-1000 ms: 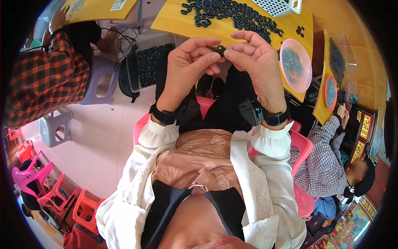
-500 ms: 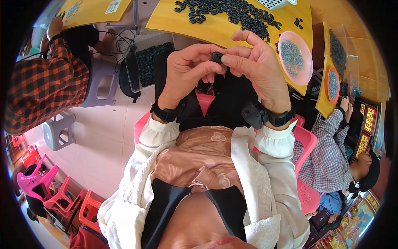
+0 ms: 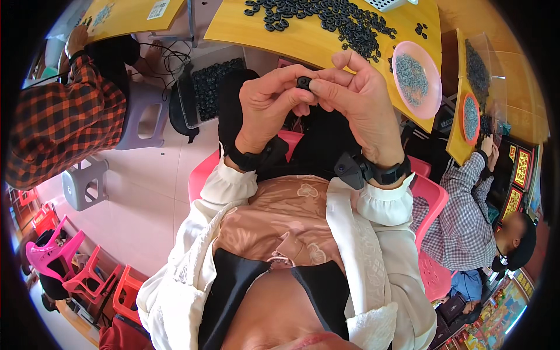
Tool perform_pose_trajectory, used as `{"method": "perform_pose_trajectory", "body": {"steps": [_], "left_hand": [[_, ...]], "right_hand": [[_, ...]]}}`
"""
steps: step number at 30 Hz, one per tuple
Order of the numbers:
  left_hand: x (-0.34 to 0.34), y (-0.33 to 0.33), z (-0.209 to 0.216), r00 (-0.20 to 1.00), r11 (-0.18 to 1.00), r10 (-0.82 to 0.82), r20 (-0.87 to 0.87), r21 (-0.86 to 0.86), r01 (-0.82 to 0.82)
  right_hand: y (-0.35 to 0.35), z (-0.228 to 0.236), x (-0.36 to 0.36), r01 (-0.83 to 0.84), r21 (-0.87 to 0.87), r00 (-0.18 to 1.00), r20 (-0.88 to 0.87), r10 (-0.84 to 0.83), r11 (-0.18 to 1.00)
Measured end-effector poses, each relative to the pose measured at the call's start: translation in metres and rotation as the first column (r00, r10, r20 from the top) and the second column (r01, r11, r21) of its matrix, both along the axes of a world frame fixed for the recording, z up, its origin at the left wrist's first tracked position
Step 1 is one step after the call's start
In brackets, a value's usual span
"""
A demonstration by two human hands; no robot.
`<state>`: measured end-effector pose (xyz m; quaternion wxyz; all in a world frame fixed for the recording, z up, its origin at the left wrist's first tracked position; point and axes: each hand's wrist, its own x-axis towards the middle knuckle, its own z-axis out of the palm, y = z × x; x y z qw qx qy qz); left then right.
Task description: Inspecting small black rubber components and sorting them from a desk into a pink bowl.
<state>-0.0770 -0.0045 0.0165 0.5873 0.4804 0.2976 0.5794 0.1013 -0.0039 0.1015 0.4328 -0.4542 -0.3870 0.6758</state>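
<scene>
A small black oval plastic part (image 3: 303, 83) is pinched between my two hands, in front of the table edge and above my lap. My left hand (image 3: 271, 99) grips it with thumb and fingers from the left. From the right, my right hand (image 3: 356, 96) presses thumb and forefinger against it, its other fingers partly curled. Whether a smaller piece is also in the right fingers is hidden. Beyond my hands, many similar black parts (image 3: 356, 29) lie heaped and scattered on the yellow table (image 3: 233, 26).
A pink bowl (image 3: 433, 96) of small silvery pieces stands at the table's right edge, a white basket (image 3: 382, 4) at the back. A clear bin (image 3: 213, 87) of black parts sits lower left. Co-workers in checked shirts sit at left (image 3: 70, 122) and right (image 3: 455, 216).
Both hands, still pinching the black part, have come slightly lower and closer together. My right forefinger has curled somewhat.
</scene>
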Motion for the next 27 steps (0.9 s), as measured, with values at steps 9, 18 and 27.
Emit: {"method": "perform_pose_trajectory", "body": {"steps": [9,18,27], "left_hand": [[0.015,0.003,-0.003,0.995,0.996,-0.039,0.089,-0.073,0.046],[0.029,0.002,0.0,0.987,0.978,-0.067,0.147,-0.185,0.094],[-0.003,0.012,-0.023,0.815,0.767,0.573,-0.089,-0.294,-0.571]], "right_hand": [[-0.001,-0.02,0.015,0.04,-0.038,0.992,-0.121,-0.045,0.998],[-0.001,-0.027,0.025,0.129,-0.019,0.99,-0.052,-0.13,0.991],[-0.007,-0.08,0.053,0.094,0.193,0.947,0.286,-0.147,0.977]]}}
